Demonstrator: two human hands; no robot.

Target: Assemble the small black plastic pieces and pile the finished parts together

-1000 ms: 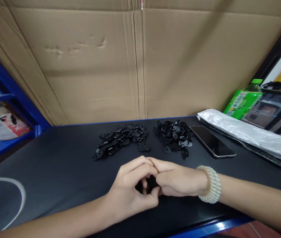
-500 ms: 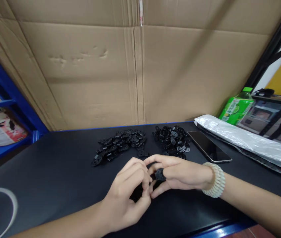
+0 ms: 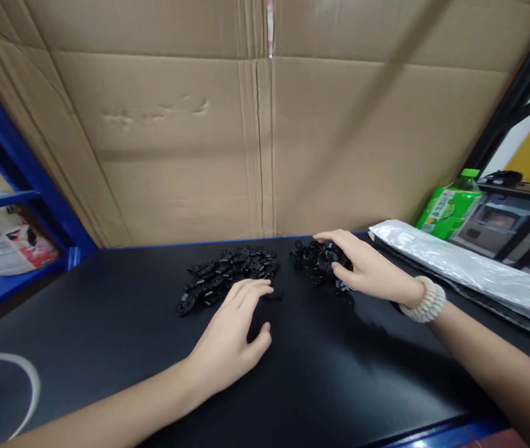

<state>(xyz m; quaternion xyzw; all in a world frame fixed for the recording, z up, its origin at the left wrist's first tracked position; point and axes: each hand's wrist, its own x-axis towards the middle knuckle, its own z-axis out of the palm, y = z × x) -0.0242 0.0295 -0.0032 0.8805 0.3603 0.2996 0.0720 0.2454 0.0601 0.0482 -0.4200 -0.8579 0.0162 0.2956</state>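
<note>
My left hand hovers over the black table just in front of the left heap of small black plastic pieces. Its fingers are stretched out, the thumb stands apart, and I see nothing in it. Over the right heap of rounded black pieces reaches my right hand, thumb and fingers apart at the heap's right side. Its fingertips are partly lost among the pieces. A single black piece lies by the left fingertips. The right wrist wears a pale coiled band.
Cardboard stands behind the black table. To the right lie a silvery white plastic package and a green-labelled bottle. A blue rack stands at left, with a white cable near the front.
The hands, together before over a small black piece, have parted. My right hand has moved up to the right heap and now covers most of the phone; my left hand has opened.
</note>
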